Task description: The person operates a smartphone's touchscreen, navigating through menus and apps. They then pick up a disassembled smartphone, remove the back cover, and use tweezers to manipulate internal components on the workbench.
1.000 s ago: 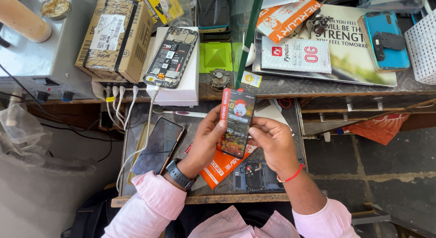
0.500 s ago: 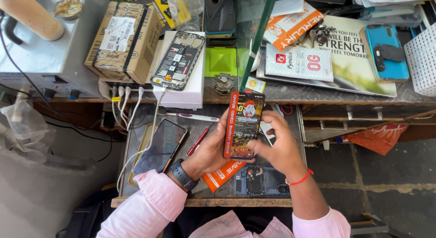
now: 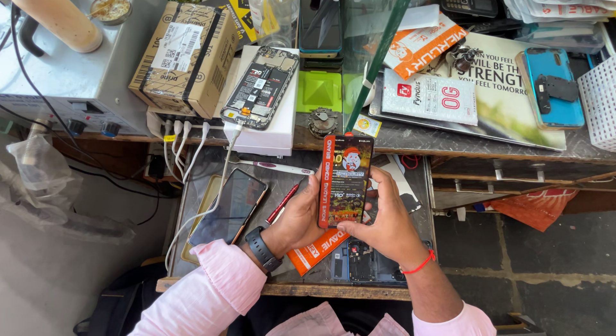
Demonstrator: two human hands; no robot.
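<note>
A flat, phone-sized packet (image 3: 345,179) with a red edge and a dark printed face stands upright between both hands over a small work tray. My left hand (image 3: 296,218) grips its left edge; a dark watch sits on that wrist. My right hand (image 3: 384,222) holds its right edge and lower end, a red thread round the wrist. Under the hands lie an orange packet (image 3: 316,250) and an opened phone body (image 3: 359,260). A dark phone (image 3: 229,206) lies to the left of the left hand, with a red pen (image 3: 281,204) between them.
A metal shelf (image 3: 410,138) runs behind, carrying a cardboard box (image 3: 186,57), an opened phone (image 3: 260,87) on a white box, a green square pad (image 3: 319,91), printed packets and a blue phone (image 3: 553,86). White cables (image 3: 183,140) hang at left. A grey machine (image 3: 70,79) stands far left.
The packet has turned from tilted to upright and sits slightly further right; both hands have shifted with it. The view has moved a little closer.
</note>
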